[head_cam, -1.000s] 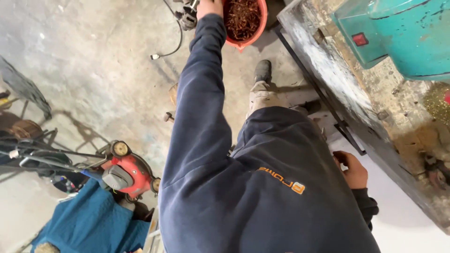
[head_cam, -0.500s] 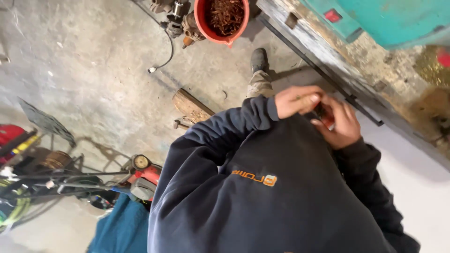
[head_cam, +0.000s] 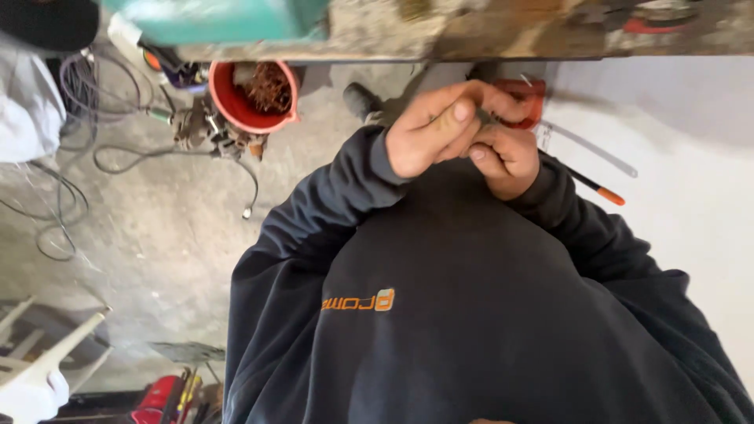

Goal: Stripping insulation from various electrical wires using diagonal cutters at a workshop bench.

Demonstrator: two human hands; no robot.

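Nearest the camera is the person's dark navy hooded sweatshirt with a small orange chest patch (head_cam: pixel 487 314), and just above it both hands meet in front of the chest. The left hand (head_cam: pixel 432 129) comes in from the left with its fingers (head_cam: pixel 455 114) curled over a small dark, thin metal piece (head_cam: pixel 485 119); the right hand (head_cam: pixel 506 157) sits under and to the right, its fingers pinching the same piece from below. So the piece lies squeezed between the two sets of fingertips, touching both, and too much of it is hidden to tell its long axis. Just beyond the hands lies a red-handled tool (head_cam: pixel 522 98), part hidden. Farther off on the grey concrete floor (head_cam: pixel 157 228) stands a red plastic bucket of rusty scraps (head_cam: pixel 253 96), and above it runs the worn, grimy worktop (head_cam: pixel 503 31).
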